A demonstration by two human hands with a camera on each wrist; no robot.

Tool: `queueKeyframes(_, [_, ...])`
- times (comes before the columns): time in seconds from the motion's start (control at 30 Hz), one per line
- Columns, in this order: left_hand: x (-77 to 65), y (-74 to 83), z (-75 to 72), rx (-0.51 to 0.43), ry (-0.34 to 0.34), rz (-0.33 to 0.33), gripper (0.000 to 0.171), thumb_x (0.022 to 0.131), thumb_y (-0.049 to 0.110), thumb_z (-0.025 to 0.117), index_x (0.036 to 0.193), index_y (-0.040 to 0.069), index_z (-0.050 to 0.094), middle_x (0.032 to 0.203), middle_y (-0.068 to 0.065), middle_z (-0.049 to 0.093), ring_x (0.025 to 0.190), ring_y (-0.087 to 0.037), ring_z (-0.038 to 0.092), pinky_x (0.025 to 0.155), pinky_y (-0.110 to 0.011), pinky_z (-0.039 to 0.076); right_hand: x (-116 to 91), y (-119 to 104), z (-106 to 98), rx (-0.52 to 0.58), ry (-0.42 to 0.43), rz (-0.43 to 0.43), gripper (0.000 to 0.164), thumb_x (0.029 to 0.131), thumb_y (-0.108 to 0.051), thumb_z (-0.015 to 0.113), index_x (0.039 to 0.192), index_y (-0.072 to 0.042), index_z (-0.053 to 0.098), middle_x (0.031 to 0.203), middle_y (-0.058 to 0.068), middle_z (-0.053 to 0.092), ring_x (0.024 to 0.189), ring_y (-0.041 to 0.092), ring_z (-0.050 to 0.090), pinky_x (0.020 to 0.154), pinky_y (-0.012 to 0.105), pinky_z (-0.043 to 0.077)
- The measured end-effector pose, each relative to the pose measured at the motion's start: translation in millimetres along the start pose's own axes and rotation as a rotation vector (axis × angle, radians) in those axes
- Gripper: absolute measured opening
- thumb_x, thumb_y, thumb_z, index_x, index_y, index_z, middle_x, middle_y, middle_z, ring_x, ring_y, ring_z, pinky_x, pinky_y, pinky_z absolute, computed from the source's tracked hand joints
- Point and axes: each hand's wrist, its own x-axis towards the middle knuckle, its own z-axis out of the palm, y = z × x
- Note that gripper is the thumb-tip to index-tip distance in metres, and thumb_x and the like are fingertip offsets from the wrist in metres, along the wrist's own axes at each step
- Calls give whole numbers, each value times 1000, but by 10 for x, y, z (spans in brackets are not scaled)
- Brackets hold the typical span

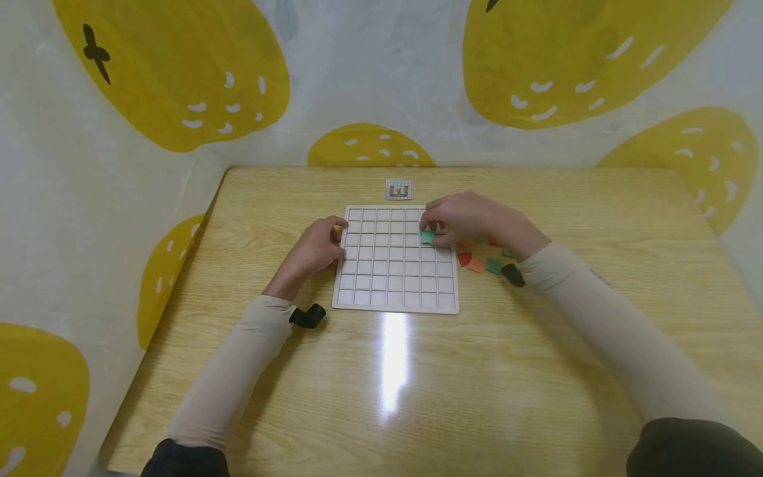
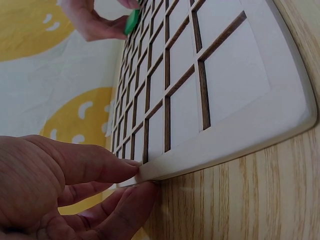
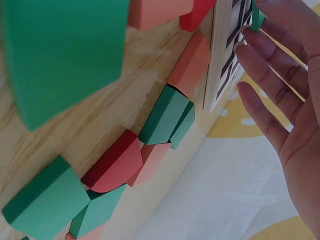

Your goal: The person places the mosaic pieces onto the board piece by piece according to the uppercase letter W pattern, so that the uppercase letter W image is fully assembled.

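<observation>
A pale wooden grid board (image 1: 395, 271) lies on the table. My left hand (image 1: 318, 246) holds its left rim, thumb and fingers bent against the edge; in the left wrist view the fingertips (image 2: 131, 170) sit right at the white rim. Over the board's upper right cells, my right hand (image 1: 471, 215) pinches a small green tile (image 1: 427, 237) between thumb and fingers. In the right wrist view that tile (image 3: 257, 19) shows only in part, at the top edge, with the other fingers spread below it.
Loose tiles lie right of the board, partly under the right forearm: a red tile (image 1: 464, 259), an orange tile (image 1: 476, 265), a green tile (image 1: 493, 265) and several others. Behind the board lies a small pattern card (image 1: 399, 189). A fruit-print sheet (image 1: 369, 73) hangs behind the table.
</observation>
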Motion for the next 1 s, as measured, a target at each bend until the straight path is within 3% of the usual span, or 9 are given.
queueKeyframes(0.2, [7,3,3,1,5,8,61,86,-6,69,143,4,51,114,-18,55,97,-30,51,74,-34,48,22,18,24,-25,-11,-12,21,87,-25,77,107,-18,74,96,-3,64,82,10,59,69,34,51])
queueKeyframes(0.57, [10,6,5,-11,7,0,61,87,-6,68,144,5,50,115,-18,54,94,-29,52,68,-30,49,9,25,20,-25,-14,-3,24,89,-29,77,109,-18,74,98,-3,64,85,12,60,72,36,52])
queueKeyframes(1.0, [3,15,3,-4,5,-15,61,87,-6,69,144,6,50,117,-18,54,98,-29,52,75,-34,49,-154,58,-37,-1,24,35,23,90,-24,78,109,-14,75,97,-3,66,87,13,63,77,38,54])
